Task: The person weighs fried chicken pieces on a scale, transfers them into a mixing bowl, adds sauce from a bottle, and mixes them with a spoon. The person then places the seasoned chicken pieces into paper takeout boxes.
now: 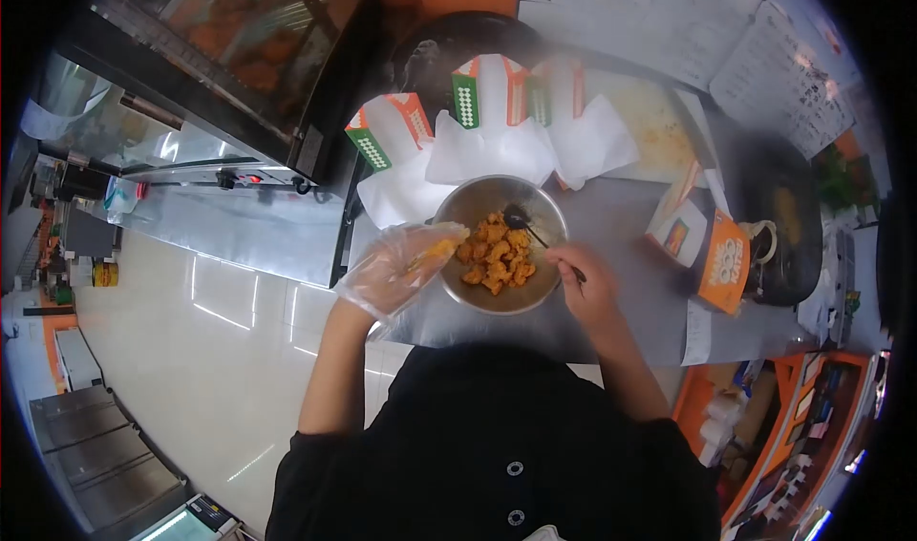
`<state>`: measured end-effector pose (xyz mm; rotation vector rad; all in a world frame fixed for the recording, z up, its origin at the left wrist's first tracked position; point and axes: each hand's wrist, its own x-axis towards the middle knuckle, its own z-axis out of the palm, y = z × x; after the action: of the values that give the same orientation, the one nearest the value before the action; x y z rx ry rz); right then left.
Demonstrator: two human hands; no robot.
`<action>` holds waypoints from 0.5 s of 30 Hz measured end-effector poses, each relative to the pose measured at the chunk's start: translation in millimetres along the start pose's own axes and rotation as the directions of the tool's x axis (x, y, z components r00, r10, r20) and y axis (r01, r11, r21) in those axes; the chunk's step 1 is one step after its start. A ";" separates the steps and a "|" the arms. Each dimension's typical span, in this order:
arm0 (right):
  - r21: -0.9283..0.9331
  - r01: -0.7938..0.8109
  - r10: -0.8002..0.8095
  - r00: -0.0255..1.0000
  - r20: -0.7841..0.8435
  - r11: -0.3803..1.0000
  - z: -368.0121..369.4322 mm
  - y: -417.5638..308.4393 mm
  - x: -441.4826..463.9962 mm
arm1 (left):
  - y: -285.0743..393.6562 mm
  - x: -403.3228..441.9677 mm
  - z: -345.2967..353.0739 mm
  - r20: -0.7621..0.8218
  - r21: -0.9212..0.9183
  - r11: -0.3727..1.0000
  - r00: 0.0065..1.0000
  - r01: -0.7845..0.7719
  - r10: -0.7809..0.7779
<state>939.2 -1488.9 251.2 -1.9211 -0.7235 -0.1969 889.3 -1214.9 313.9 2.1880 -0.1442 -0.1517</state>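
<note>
A steel bowl (458, 291) on the metal counter holds pieces of orange-brown fried food (497, 254). My left hand (396, 264), in a clear plastic glove with orange smears, is at the bowl's left rim; the plastic blurs how its fingers lie. My right hand (581, 278) is closed round the handle of a dark spoon (517, 217), whose head rests inside the bowl at its upper right. Behind the bowl are paper-lined boxes: one at the left (392, 126), one in the middle (490, 92) and one at the right (564, 92).
An orange and white carton (723, 262) stands to the right on the counter (621, 235). Farther back are a cutting board (650, 126) with a knife (702, 140) and a dark round pan (458, 40). A glass display cabinet (239, 54) is at upper left, and orange shelves (788, 417) are at lower right.
</note>
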 end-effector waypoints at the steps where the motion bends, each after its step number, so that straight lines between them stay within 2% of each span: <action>1: 0.029 0.015 -0.015 1.000 0.002 0.999 0.5 0.4 -1.3 | -7.6 6.5 5.3 0.027 0.048 0.999 0.999 -0.019 0.017; 2: 0.058 0.027 -0.027 1.000 0.003 0.998 1.2 0.9 -3.3 | -11.1 13.2 8.8 0.057 0.094 0.995 0.998 -0.038 0.033; 5: 0.102 -0.071 0.089 0.980 -0.180 0.992 -2.1 15.4 -23.5 | -3.3 38.4 22.1 0.218 0.193 0.970 0.970 -0.149 0.105; 8: 0.202 -0.131 0.182 0.948 -0.261 0.971 -9.1 16.5 -24.8 | -0.7 52.1 58.5 0.297 0.585 0.802 0.952 -0.121 -0.073; 9: 0.201 -0.142 0.195 0.942 -0.275 0.969 -9.4 14.1 -25.4 | -1.9 56.3 66.7 0.342 0.640 0.754 0.933 -0.147 -0.109; 12: 0.194 -0.163 0.216 0.931 -0.295 0.967 -7.8 13.2 -28.4 | -1.1 77.8 86.6 0.396 0.674 0.737 0.867 -0.051 -0.303; 15: 0.181 -0.182 0.229 0.930 -0.288 0.966 -4.3 18.8 -34.9 | -10.8 80.6 93.7 0.379 0.613 0.789 0.887 -0.029 -0.263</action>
<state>922.5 -1512.0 223.3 -1.7540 -0.3156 -0.2932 954.0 -1296.3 246.3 2.7742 -0.3529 -0.7893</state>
